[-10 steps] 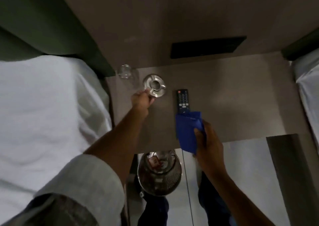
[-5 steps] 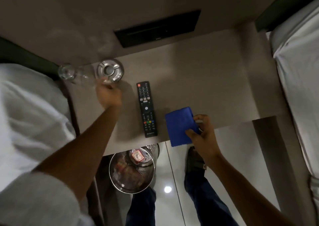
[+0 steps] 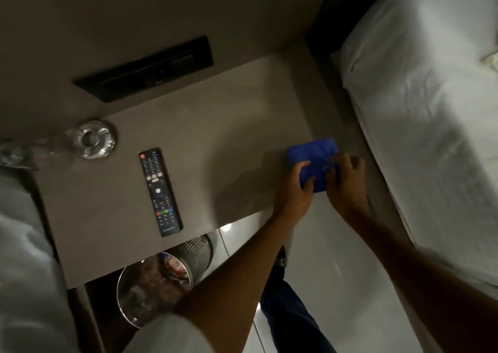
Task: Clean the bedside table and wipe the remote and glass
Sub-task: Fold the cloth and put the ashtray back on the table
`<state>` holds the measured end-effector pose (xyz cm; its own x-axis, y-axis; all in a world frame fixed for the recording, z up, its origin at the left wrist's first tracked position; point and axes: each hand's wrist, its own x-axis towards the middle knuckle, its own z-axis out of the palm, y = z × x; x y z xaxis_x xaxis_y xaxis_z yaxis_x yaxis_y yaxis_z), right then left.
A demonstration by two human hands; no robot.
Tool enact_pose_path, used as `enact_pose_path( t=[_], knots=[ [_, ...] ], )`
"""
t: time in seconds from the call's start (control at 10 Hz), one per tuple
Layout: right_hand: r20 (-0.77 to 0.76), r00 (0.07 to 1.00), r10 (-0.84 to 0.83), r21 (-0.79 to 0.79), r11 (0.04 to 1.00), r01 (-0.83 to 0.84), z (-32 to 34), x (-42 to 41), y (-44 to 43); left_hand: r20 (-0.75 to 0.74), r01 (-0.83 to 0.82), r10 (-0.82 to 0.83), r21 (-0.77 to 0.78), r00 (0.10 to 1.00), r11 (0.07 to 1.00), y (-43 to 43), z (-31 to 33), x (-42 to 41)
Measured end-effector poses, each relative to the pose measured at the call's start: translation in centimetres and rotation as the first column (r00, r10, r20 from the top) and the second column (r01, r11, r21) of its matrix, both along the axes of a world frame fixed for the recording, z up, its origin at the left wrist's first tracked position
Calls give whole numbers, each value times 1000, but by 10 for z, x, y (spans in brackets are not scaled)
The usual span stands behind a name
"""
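The grey-brown bedside table [image 3: 204, 142] fills the middle of the view. A blue cloth [image 3: 314, 154] lies at its right end, and both hands hold it: my left hand [image 3: 293, 188] pinches its left side, my right hand [image 3: 346, 182] grips its right side. A black remote [image 3: 159, 191] lies lengthwise left of centre, buttons up, untouched. A clear glass [image 3: 12, 154] stands blurred at the far left edge. Beside it sits a round metal ashtray [image 3: 94, 139].
White beds flank the table, one on the right [image 3: 420, 104] and one on the left [image 3: 24, 258]. A perforated metal waste bin [image 3: 159, 280] with litter stands on the shiny floor under the table's front edge. A black panel [image 3: 145, 68] is set in the wall.
My left hand left the ashtray and crossed to the right end of the table, joining my right hand on the blue cloth, which moved right from beside the remote. The view swung right.
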<state>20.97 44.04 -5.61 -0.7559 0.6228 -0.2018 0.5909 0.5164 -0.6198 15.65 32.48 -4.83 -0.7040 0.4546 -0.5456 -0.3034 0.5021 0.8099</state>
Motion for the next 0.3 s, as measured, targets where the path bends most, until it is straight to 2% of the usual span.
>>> enact_pose_path(
  t=[0.1, 0.2, 0.3],
  knots=[
    [5, 997, 81, 150, 985, -81, -11, 1, 28, -58, 210, -217, -112, 974, 971, 35, -15, -6],
    [206, 966, 153, 36, 986, -164, -19, -4, 46, -147, 411, -472, -316, 869, 855, 36, -30, -11],
    [470, 835, 285, 60, 934, -352, -22, -8, 50, -231, 488, -638, -474, 734, 733, 11, -31, -18]
  ],
)
